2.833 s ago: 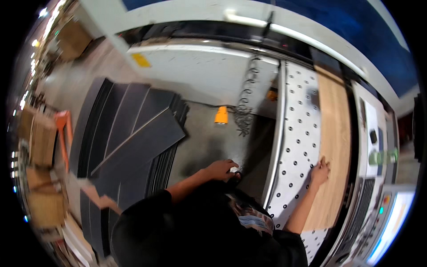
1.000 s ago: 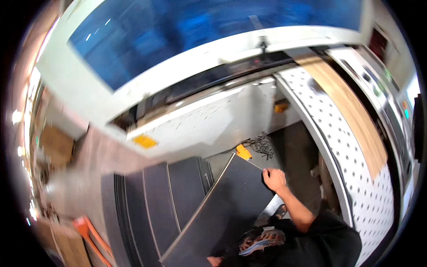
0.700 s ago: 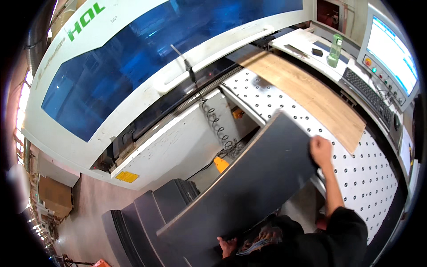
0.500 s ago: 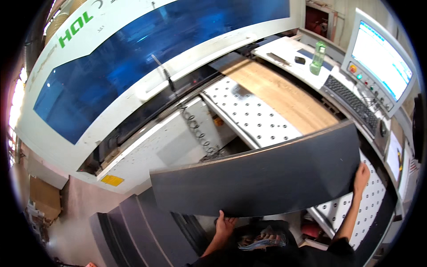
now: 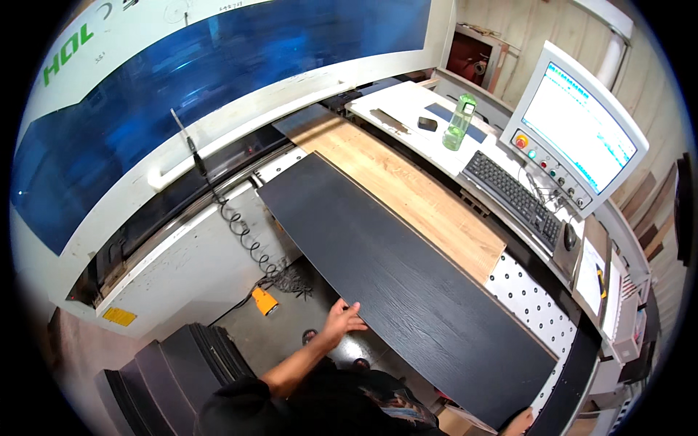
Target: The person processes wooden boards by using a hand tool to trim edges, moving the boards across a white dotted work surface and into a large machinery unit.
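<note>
My right hand (image 5: 519,421) is at the near right corner of the black board (image 5: 392,269), mostly hidden, so I cannot tell how its fingers close. My left hand (image 5: 343,325) has its fingers at the board's long edge nearest me; whether they pinch it, I cannot tell. The board lies slantwise over the dotted white table (image 5: 534,298), its near edge reaching past the table's side. To my left sits a stack of dark boards (image 5: 174,370). Just beyond my board lies a wood-coloured board (image 5: 407,185). Farther off are a keyboard (image 5: 512,198), a green bottle (image 5: 458,127) and a lit screen (image 5: 578,120). Ahead on the left, a machine has a wide blue window (image 5: 218,80).
</note>
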The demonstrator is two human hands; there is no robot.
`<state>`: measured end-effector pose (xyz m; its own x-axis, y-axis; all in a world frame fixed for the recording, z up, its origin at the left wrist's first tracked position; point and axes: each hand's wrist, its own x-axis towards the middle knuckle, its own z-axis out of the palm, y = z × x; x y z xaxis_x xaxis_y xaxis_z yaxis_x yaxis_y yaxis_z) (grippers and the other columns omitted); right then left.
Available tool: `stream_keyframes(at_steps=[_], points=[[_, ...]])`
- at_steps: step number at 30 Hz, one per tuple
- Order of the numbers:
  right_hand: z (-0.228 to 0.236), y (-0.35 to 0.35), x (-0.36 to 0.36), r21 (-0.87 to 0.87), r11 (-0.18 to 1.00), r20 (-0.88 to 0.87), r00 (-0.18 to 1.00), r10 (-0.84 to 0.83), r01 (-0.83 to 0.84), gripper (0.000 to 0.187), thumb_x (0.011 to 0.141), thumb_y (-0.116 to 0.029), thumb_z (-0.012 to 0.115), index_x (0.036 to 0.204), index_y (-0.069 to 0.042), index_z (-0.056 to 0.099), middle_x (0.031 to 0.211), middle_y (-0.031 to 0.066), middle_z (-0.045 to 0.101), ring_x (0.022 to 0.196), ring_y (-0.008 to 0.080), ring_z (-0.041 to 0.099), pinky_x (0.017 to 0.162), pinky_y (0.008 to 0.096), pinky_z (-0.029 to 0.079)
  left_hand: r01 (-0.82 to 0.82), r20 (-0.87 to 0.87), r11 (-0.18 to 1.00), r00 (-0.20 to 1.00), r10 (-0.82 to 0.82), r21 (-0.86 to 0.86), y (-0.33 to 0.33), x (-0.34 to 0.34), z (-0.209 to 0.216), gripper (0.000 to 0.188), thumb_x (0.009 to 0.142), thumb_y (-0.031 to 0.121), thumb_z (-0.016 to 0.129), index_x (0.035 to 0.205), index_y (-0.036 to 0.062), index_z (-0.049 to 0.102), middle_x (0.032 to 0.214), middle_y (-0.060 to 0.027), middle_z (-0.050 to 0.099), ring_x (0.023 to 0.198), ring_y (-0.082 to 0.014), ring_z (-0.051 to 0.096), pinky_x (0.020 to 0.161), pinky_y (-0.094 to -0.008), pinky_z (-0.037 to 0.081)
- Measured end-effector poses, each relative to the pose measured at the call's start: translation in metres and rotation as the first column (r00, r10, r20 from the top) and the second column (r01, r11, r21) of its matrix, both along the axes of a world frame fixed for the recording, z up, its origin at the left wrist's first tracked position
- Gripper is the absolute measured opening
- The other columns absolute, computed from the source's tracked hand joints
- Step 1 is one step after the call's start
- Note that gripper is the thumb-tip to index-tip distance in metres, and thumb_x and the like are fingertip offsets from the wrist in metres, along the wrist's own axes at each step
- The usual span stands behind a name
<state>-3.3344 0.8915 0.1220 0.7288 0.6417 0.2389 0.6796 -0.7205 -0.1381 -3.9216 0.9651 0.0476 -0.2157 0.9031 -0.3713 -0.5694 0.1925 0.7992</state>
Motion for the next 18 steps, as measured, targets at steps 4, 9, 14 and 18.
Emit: stream_keyframes(at_steps=[4, 9, 14, 18], points=[[-0.144, 0.038, 0.078, 0.431, 0.893, -0.615, 0.767, 0.183, 0.132, 0.045, 0.101, -0.031, 0.054, 0.083, 0.010, 0.061, 0.074, 0.0085, 0.060, 0.073, 0.0181, 0.055, 0.064, 0.0368, 0.043, 0.196, -0.270, 0.955, 0.929, -0.253, -0.221, 0.082, -0.077, 0.017, 0.053, 0.101, 0.042, 0.066, 0.105, -0.0043, 0.042, 0.101, -0.0259, 0.068, 0.079, -0.0310, 0.077, 0.059, -0.0375, 0.065], [-0.073, 0.137, -0.055, 0.241, 0.968, -0.740, 0.633, 0.228, -0.067, 0.046, 0.102, -0.029, 0.059, 0.128, 0.008, 0.066, 0.125, 0.0240, 0.069, 0.115, 0.0283, 0.065, 0.104, 0.0377, 0.046, 0.128, -0.868, 0.934, 0.345, -0.356, -0.332, 0.178, -0.189, 0.067, 0.050, 0.100, 0.043, 0.064, 0.071, 0.0023, 0.066, 0.069, -0.0101, 0.074, 0.059, -0.0266, 0.071, 0.066, -0.0412, 0.058], [0.013, 0.200, -0.178, 0.345, 0.825, -0.441, 0.699, 0.563, -0.448, 0.055, 0.097, -0.029, 0.069, 0.141, 0.001, 0.059, 0.140, 0.0241, 0.061, 0.133, 0.0355, 0.057, 0.114, 0.0412, 0.041, -0.186, -0.999, 0.983, 0.039, 0.021, 0.014, 0.246, -0.269, 0.036, 0.072, 0.093, 0.055, 0.066, 0.134, -0.0026, 0.057, 0.136, -0.0282, 0.057, 0.132, -0.0417, 0.051, 0.108, -0.0514, 0.042], [-0.053, 0.215, -0.200, 0.346, 0.738, -0.372, 0.637, 0.675, -0.580, 0.067, 0.094, -0.037, 0.073, 0.150, -0.008, 0.053, 0.153, 0.0258, 0.049, 0.144, 0.0409, 0.044, 0.119, 0.0473, 0.036, -0.105, -0.967, 0.976, 0.192, -0.166, -0.189, 0.292, -0.296, 0.011, 0.117, 0.087, 0.074, 0.062, 0.159, -0.0095, 0.024, 0.166, -0.0340, 0.016, 0.157, -0.0471, 0.005, 0.124, -0.0648, 0.006]])
